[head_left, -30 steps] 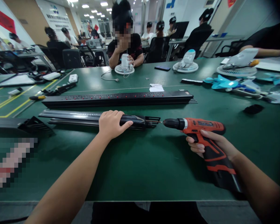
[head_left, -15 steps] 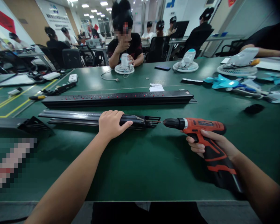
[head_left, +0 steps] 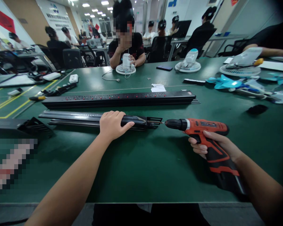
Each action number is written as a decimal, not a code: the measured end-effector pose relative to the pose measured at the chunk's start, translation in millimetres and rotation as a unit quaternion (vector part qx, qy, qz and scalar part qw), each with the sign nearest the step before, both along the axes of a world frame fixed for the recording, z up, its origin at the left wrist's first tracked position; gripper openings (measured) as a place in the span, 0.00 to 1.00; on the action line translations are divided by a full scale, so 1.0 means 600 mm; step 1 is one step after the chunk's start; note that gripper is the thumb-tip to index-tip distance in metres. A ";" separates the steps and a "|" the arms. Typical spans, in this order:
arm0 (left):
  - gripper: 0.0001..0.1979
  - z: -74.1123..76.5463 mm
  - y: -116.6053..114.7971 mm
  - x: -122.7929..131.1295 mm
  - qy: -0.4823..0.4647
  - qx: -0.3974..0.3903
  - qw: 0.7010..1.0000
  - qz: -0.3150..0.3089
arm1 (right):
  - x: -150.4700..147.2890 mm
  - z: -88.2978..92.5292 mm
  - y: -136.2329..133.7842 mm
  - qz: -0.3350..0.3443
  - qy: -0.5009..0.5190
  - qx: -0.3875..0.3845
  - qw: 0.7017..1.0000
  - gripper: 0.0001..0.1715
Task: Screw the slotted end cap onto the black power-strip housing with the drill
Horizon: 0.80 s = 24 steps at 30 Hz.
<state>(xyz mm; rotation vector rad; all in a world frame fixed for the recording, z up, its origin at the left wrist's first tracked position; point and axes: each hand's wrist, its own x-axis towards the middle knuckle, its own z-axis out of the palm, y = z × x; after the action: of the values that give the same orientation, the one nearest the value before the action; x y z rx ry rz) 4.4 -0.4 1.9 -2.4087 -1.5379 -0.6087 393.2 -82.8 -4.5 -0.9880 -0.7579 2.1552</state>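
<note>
My left hand [head_left: 113, 124] is wrapped over a long black power strip housing [head_left: 73, 118] that lies across the green table [head_left: 141, 169], gripping it near its right end. My right hand [head_left: 214, 145] is closed round the handle of a red and black cordless drill [head_left: 202, 138]. The drill lies level and points left, with its bit at the bracket on the housing's right end [head_left: 155, 121].
A second long black power strip [head_left: 118, 99] lies just behind the first. Another black part [head_left: 21, 125] sits at the left. Small white fans [head_left: 187, 64], blue blades [head_left: 223, 83] and a phone [head_left: 164, 68] lie farther back. People sit around the far side.
</note>
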 end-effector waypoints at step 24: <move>0.31 0.001 -0.001 0.000 0.001 0.000 1.000 -0.002 | -0.006 0.004 0.000 0.000 -0.001 0.000 1.000 0.19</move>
<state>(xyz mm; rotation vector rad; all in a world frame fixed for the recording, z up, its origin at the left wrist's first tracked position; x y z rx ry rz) 4.2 -0.7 2.3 -2.4121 -1.5332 -0.6078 389.6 -82.7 -1.8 -0.9913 -0.7586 2.1544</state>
